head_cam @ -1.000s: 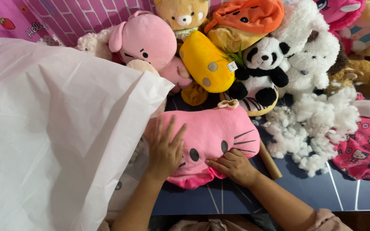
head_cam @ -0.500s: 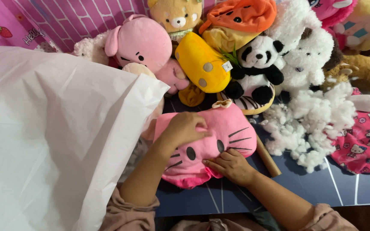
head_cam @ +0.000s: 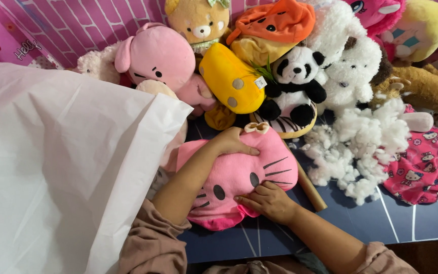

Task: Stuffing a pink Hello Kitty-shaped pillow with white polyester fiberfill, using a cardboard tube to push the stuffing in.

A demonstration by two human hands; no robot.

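A pink cat-face plush cushion [head_cam: 239,177] with black eyes and whiskers lies flat on the dark blue table [head_cam: 406,226]. My left hand [head_cam: 231,142] rests on its far top edge, fingers curled over it beside a small beige bow. My right hand [head_cam: 267,200] presses on the cushion's near edge below the eyes, fingers bent against the fabric. A wooden stick [head_cam: 307,185] pokes out from under the cushion's right side.
A large white sheet [head_cam: 57,167] covers the left. Behind stand plush toys: a pink round one [head_cam: 158,58], a yellow one [head_cam: 229,78], a panda [head_cam: 292,83], white fluffy ones. Loose white stuffing [head_cam: 356,147] and pink printed fabric [head_cam: 424,170] lie right.
My left hand slid from the cushion's left face up over its top edge near the bow. The right hand stayed on the near edge. The camera drew closer.
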